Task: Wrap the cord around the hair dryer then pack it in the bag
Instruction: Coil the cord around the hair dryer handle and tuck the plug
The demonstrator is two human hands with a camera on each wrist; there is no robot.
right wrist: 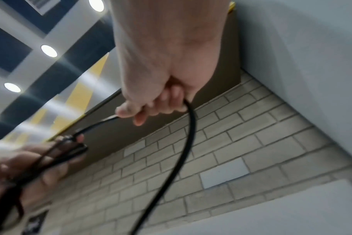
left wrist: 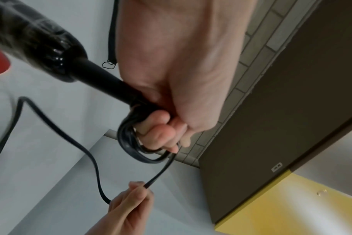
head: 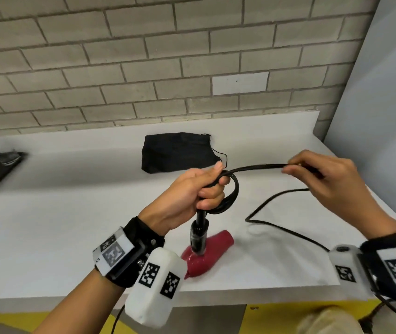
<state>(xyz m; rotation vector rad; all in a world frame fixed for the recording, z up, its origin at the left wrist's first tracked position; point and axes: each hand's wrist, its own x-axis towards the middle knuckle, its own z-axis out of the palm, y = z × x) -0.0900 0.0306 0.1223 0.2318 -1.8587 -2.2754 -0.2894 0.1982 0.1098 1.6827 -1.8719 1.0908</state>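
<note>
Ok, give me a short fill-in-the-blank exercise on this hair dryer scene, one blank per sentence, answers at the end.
1. The left hand grips the coiled loops of the black ____ at the end of the dryer's handle.
2. The right hand pinches the cord and holds it stretched away from the ____ hand.
3. The body of the hair dryer is ____ in colour.
4. The black bag lies on the counter near the ____ wall.

Answers: cord; left; red; brick
</note>
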